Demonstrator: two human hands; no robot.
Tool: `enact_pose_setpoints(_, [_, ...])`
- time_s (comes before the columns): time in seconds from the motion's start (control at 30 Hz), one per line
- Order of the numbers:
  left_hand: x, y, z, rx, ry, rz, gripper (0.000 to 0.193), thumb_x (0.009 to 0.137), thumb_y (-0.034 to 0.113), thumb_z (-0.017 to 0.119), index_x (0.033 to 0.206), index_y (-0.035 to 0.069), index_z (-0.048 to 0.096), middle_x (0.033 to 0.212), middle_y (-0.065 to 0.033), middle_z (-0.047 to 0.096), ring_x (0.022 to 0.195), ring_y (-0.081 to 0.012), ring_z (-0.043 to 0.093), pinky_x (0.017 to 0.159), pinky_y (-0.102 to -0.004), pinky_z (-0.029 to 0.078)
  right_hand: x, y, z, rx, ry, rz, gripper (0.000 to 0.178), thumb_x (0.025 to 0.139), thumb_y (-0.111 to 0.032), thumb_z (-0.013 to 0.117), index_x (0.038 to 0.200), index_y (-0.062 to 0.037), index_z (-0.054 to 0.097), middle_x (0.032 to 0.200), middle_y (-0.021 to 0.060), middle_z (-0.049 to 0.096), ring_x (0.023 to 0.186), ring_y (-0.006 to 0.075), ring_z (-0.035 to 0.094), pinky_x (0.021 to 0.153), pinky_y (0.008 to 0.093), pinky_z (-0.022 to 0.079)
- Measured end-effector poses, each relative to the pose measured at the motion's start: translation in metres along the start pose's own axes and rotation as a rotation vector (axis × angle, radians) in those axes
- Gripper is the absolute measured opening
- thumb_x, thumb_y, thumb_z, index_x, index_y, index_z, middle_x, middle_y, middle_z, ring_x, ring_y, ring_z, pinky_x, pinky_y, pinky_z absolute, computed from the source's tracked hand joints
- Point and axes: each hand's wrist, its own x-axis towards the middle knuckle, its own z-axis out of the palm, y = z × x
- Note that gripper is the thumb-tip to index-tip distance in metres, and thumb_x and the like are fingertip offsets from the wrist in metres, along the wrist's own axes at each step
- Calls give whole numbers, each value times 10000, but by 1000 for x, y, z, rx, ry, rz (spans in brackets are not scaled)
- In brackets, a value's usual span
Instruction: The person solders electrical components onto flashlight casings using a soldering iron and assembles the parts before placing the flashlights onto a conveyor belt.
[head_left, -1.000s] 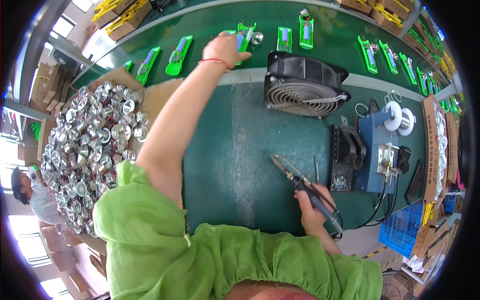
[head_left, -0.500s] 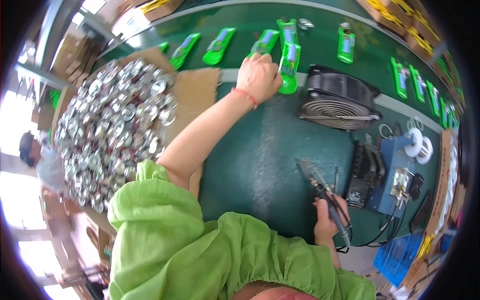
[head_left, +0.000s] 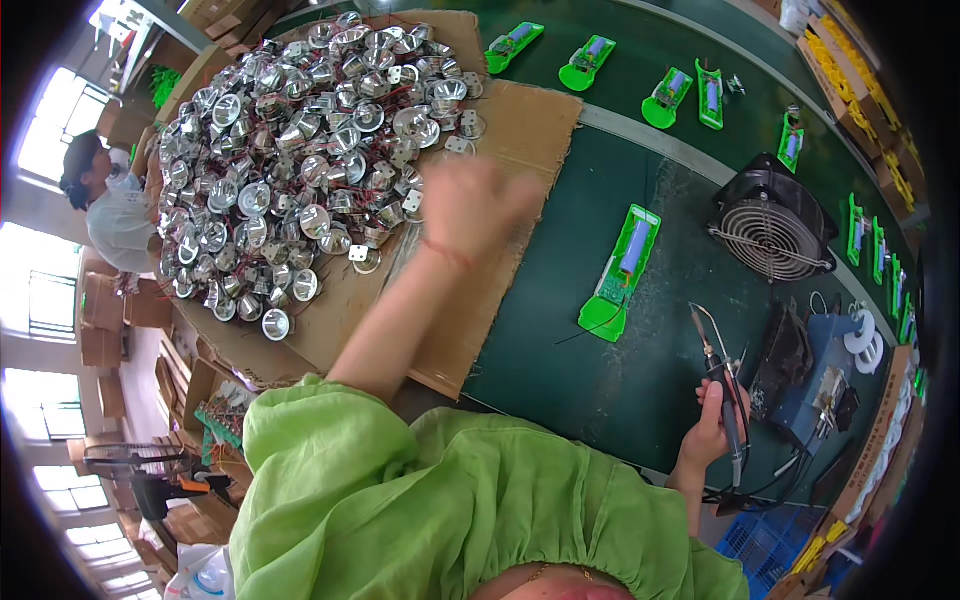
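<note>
My left hand (head_left: 468, 203) is blurred and hovers over the cardboard sheet (head_left: 520, 150), right beside the heap of shiny silver reflector cups (head_left: 290, 160) with thin wires; it looks empty with fingers apart. A bright green flashlight half-shell (head_left: 620, 272) with a blue cell inside lies on the dark green bench mat (head_left: 560, 350) between my hands. My right hand (head_left: 712, 425) grips a soldering iron (head_left: 722, 385), tip pointing up and away from me.
More green shells (head_left: 585, 62) lie along the green conveyor at the back. A black fan (head_left: 772, 232) and a blue soldering station (head_left: 812, 385) with solder spools stand at the right. Another person (head_left: 105, 205) sits at far left. Cartons line the edges.
My left hand brought a green shell from the conveyor down to the bench mat, let go of it, and swung left over the cardboard by the cups. My view turned left.
</note>
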Motion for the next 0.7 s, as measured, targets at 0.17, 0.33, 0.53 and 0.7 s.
enact_pose_setpoints(0.17, [40, -64, 17, 444, -21, -138, 424, 771, 490, 625, 700, 75, 678, 759, -107, 657, 754, -292, 621, 676, -424, 480, -7, -9, 3, 52, -92, -44, 206, 875, -70, 598, 1038, 55, 582, 839, 121, 649, 699, 143, 622, 644, 229, 506])
enact_pose_setpoints(0.33, [-25, -9, 6, 90, -188, 137, 168, 739, 278, 696, 820, 130, 692, 876, -49, 592, 910, -259, 570, 776, -410, 447, -20, -17, 3, 15, -30, -33, 218, 855, -59, 617, 1033, 62, 584, 837, 132, 649, 683, 145, 624, 629, 229, 510])
enact_pose_setpoints(0.53, [-34, 4, -17, -10, -256, 99, 258, 655, 276, 777, 830, 124, 665, 940, -46, 563, 946, -256, 534, 780, -403, 424, -13, -23, 13, 66, -199, -81, 238, 793, 16, 649, 1016, 61, 578, 797, 150, 651, 683, 181, 648, 621, 251, 521])
enact_pose_setpoints(0.7, [-15, 9, -13, -14, -434, 192, 236, 686, 263, 758, 850, 113, 678, 813, -23, 581, 927, -275, 539, 797, -425, 420, -15, -30, 18, 47, -269, -144, 235, 791, 1, 658, 1005, 60, 579, 797, 157, 654, 672, 171, 638, 584, 235, 487])
